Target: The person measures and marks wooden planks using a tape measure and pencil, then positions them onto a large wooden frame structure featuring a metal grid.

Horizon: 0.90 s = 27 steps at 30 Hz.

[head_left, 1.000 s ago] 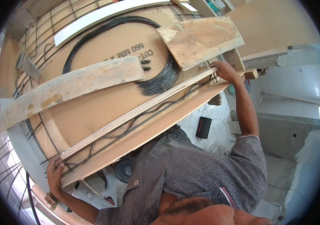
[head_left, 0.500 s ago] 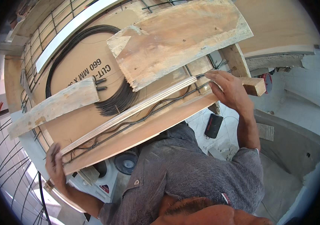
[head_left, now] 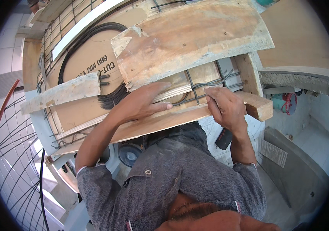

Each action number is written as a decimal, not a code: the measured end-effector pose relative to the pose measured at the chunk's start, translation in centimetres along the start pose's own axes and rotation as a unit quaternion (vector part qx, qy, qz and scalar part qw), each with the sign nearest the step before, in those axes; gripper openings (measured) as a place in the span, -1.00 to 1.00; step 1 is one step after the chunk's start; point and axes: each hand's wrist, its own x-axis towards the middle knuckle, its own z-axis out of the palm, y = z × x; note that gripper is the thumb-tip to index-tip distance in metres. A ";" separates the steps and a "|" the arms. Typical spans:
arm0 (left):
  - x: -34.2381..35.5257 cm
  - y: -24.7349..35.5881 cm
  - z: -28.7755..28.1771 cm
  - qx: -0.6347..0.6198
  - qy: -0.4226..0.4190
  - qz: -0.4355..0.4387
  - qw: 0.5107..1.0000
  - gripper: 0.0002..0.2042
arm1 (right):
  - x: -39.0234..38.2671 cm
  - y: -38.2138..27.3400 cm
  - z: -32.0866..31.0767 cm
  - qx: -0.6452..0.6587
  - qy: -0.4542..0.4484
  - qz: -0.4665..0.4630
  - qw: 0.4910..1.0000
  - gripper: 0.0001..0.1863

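A long strip of layered plywood (head_left: pixel 182 89) lies along the inside of the near side board (head_left: pixel 187 111) of a wooden form. My left hand (head_left: pixel 143 102) straddles the strip near its right end, fingers on the far side and thumb on the near side. To its right, my right hand (head_left: pixel 228 107) is closed, with its fingers curled down at the near board beside the steel bars (head_left: pixel 210 82). Whatever those fingers hold is hidden. A coil of thin black wire (head_left: pixel 112 101) lies on brown cardboard (head_left: pixel 83 90) beyond my left forearm.
A wide rough board (head_left: pixel 195 34) lies across the form, and a shorter stained plank (head_left: pixel 64 92) crosses its left part. A timber block (head_left: pixel 259 106) juts out at the right. Steel mesh (head_left: pixel 18 127) stands at the left; a bucket (head_left: pixel 284 103) sits at the right.
My left hand has moved from the strip's left end to near its right end. My right hand has left the strip's right end and shifted nearer me. The view has shifted slightly.
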 end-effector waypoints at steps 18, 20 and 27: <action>5.8 -1.5 2.1 0.001 -0.075 0.017 0.997 -0.45 | -0.1 0.7 -0.9 0.063 -0.059 0.011 0.996 -0.76; 5.8 -1.5 2.2 0.003 -0.062 0.010 0.998 -0.46 | 0.0 0.7 -1.0 0.066 -0.066 0.013 0.996 -0.76; 5.5 -1.4 2.9 0.007 -0.037 0.002 0.999 -0.51 | 0.2 1.2 -0.9 0.076 -0.054 -0.017 0.995 -0.74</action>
